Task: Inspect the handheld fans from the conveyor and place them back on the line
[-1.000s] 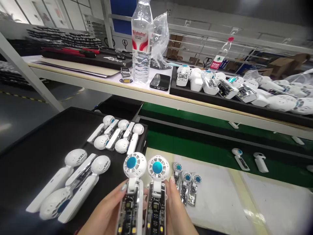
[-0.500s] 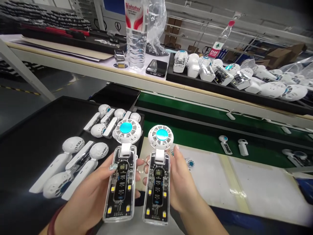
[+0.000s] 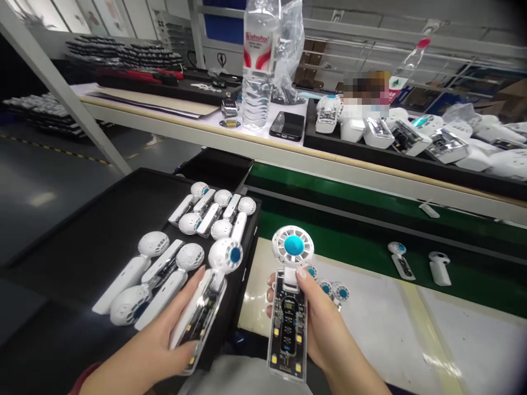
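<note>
My left hand grips a white handheld fan by its clear-cased handle, turned on its side at the right edge of the black tray. Its round head has a dark blue centre. In my right hand is a second handheld fan, upright with its front facing me. That one shows a bright blue hub, a black circuit board under clear plastic and a small display. Two groups of similar fans lie in rows on the tray beside my left hand.
On the shelf above stand a water bottle, a phone and a black tray heaped with fans. Two fans rest on the green belt. More fan heads lie on the white work surface behind my right hand.
My left hand has rolled its fan sideways, from facing me to lying tilted by the tray. The right hand still holds its fan upright. The view has swung left.
</note>
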The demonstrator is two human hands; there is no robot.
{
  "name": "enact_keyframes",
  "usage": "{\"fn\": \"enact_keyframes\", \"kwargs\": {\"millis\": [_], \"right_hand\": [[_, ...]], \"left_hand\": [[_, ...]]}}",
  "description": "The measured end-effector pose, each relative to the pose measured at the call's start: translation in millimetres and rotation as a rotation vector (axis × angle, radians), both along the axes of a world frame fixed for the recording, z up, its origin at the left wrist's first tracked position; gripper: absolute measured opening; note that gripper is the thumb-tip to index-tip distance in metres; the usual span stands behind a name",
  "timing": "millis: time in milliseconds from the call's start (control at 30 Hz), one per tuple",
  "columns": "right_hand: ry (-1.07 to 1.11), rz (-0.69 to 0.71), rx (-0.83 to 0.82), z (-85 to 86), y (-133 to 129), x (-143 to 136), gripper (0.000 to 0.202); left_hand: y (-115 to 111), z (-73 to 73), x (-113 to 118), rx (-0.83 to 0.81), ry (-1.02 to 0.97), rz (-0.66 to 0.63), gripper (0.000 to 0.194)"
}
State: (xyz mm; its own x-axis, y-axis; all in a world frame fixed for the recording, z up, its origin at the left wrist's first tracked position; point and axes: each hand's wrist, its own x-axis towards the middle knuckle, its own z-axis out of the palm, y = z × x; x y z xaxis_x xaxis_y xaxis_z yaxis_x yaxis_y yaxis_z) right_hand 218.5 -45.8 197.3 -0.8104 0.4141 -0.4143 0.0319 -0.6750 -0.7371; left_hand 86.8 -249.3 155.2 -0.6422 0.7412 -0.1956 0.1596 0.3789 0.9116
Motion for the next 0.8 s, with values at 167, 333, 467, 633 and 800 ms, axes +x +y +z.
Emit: {"fn": "enact_keyframes", "kwargs": {"millis": [167, 333, 467, 633, 800], "right_hand": [[-0.053, -0.037, 0.028, -17.5, -4, -7, 0.035], [-0.064, -0.043, 0.037, -33.2, -16, -22, 0.055], [-0.064, -0.054, 0.005, -42.6, -20, -27, 0.051], [0.053, -0.039, -0.046, -46.8, -26, -29, 0.051], [0.054, 0.011, -0.120, -56.4, -36, -33, 0.056]], "left_hand": [[-32, -41.9, -7, -0.229, 0.436, 0.004, 0.050], [-16, -78.5, 7, -0.213, 0.739, 0.074, 0.032], [-25, -91.3, 14, -0.273, 0.730, 0.008, 0.041], [-50, -63.4, 4, -0.403, 0.605, -0.021, 0.036], [-21, -53.0, 9, -0.563, 0.661, -0.105, 0.056]]}}
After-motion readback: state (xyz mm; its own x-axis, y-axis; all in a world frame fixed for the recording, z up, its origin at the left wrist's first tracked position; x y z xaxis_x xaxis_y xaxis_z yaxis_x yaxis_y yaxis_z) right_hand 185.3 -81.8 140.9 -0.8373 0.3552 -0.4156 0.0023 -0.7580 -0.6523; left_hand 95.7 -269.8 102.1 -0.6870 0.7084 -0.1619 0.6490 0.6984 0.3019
